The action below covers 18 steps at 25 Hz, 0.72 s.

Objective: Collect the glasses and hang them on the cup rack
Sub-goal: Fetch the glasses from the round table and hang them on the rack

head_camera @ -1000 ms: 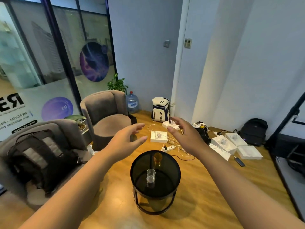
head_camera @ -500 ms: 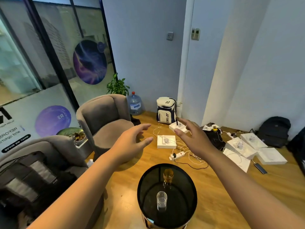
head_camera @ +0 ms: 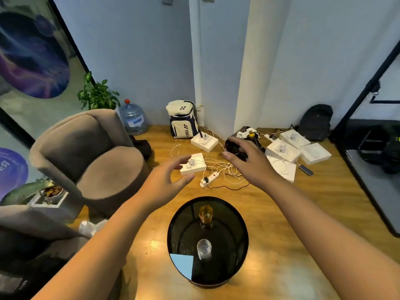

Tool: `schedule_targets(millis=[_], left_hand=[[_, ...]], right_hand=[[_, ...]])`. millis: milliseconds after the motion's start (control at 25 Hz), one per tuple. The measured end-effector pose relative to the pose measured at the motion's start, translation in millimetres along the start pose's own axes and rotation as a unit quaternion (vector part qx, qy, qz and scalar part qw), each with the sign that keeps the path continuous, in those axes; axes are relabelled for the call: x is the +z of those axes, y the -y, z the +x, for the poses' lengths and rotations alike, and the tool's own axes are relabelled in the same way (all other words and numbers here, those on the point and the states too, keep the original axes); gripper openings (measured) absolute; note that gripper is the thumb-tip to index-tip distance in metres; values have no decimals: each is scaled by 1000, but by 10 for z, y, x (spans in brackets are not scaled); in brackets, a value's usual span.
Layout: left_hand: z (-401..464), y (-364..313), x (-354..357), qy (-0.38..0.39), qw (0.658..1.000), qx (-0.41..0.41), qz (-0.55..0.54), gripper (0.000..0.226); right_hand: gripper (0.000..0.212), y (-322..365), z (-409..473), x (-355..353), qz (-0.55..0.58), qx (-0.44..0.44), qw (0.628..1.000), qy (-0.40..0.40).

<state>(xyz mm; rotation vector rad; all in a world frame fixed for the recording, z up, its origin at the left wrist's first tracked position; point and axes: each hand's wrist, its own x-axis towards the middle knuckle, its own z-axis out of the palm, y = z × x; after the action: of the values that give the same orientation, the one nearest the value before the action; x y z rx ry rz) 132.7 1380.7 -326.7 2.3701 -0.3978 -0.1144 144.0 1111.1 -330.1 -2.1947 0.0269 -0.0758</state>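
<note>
1. Both hands were raised over the floor, well above the round black surface (head_camera: 242, 234), and held nothing: the left hand (head_camera: 166, 180) had its fingers spread and relaxed, and the right hand (head_camera: 249, 163) had its fingers loosely apart.
2. The clear glass (head_camera: 204, 250) stood upright near the front of that surface; the amber glass (head_camera: 205, 213) stood upright behind it, the two well apart.
3. No cup rack was in view, so finding it was part of the job.
4. The step in hand looked like the reach for the first glass. The nearer clear one was the sensible pick.
5. A grip round the wall from the side would probably hold best, as smooth glass may slip.
6. The amber glass was better left to the other hand, to avoid knocking it.
</note>
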Motion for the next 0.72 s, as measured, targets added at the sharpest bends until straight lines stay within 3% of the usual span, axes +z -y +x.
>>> schedule_targets(millis=[320, 520, 720], left_hand=[[849, 903, 343, 141, 985, 80, -53, 60], [998, 1284, 838, 237, 963, 108, -63, 70], [959, 1700, 1462, 312, 943, 110, -46, 77]], right_hand=[[58, -277, -131, 586, 11, 120, 989, -84], [54, -600, -388, 1047, 56, 192, 970, -137], [59, -1106, -661, 1518, 75, 250, 959, -113]])
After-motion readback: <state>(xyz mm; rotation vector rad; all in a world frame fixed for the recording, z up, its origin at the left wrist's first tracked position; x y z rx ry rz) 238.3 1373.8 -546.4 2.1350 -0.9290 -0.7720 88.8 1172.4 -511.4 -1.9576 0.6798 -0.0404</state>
